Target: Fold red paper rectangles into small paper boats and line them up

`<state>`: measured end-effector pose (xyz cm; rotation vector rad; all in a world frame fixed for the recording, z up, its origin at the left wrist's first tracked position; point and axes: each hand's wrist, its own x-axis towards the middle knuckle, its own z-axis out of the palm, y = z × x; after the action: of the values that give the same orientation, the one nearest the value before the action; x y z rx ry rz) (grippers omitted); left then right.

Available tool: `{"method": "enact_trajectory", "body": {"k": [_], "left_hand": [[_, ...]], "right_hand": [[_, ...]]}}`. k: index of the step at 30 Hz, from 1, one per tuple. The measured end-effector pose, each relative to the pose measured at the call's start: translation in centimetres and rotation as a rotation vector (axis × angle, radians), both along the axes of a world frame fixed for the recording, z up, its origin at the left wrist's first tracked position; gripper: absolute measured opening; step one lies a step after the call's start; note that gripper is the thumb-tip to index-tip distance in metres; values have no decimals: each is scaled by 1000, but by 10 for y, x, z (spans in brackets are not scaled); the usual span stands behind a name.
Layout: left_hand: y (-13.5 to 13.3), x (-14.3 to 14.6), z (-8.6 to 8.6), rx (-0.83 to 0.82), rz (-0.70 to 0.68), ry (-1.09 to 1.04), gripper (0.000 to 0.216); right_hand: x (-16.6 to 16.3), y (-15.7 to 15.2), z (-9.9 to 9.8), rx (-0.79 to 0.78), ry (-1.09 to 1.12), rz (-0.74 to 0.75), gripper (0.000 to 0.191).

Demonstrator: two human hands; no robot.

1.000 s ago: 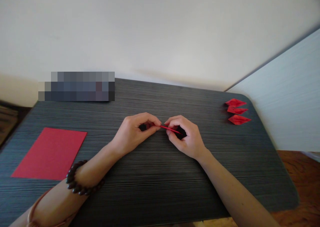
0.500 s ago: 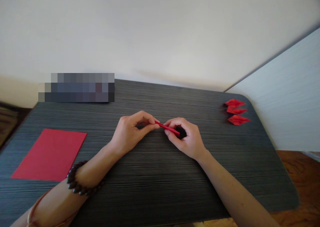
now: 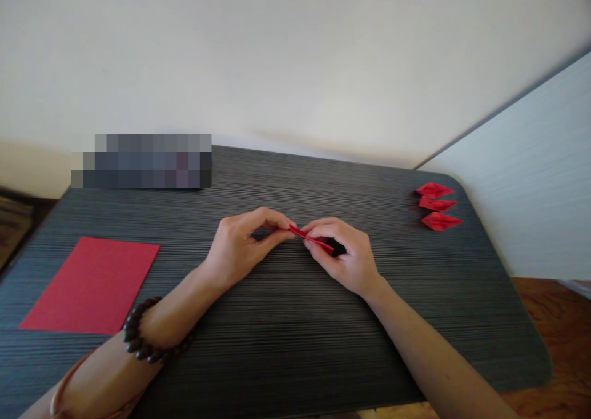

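A narrow strip of folded red paper [image 3: 318, 242] is held edge-on between both hands, above the middle of the dark table. My left hand [image 3: 249, 237] pinches its left end between thumb and fingertips. On the other side, my right hand [image 3: 344, 247] grips the paper between thumb and fingers near its middle, with the right end showing inside the curl of the hand. Part of the paper is hidden by the fingers. To the left lies a flat red square of paper [image 3: 92, 283], partly beside my beaded wrist.
Three folded red paper pieces [image 3: 442, 221] lie in a column near the table's right edge. A blurred-out object [image 3: 148, 163] stands at the back left. A pale wall [image 3: 300, 62] rises behind the dark table [image 3: 277, 345], and a light panel [image 3: 530, 179] stands at the right.
The folded paper has tilted slightly and looks thinner at its right end. Both hands keep their pinch and have barely moved.
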<state>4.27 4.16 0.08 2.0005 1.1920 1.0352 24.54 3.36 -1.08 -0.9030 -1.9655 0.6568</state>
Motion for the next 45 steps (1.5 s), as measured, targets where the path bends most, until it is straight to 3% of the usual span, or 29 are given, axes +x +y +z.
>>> {"method": "enact_trajectory", "body": {"k": [8,17,23,26,33,45], "left_hand": [[-1,-1,2,18,12,69,8],[4,-6,-3,142,-137,134,10],[2,-3,1,26,-9,96,6],[1,-3,0,-47,54,55,16],[2,-2,-1,-103,34,-39,10],[3,-6,-2,121,-84,134,8]], "right_hand": [[1,-1,-2,7,15,-8,14],[3,0,1,84,-92,-2,17],[1,-1,2,69,-90,-46,13],[0,-2,2,63,-81,-43,12],[0,-1,2,63,-68,-49,13],[0,-1,1,70,-68,-49,14]]}}
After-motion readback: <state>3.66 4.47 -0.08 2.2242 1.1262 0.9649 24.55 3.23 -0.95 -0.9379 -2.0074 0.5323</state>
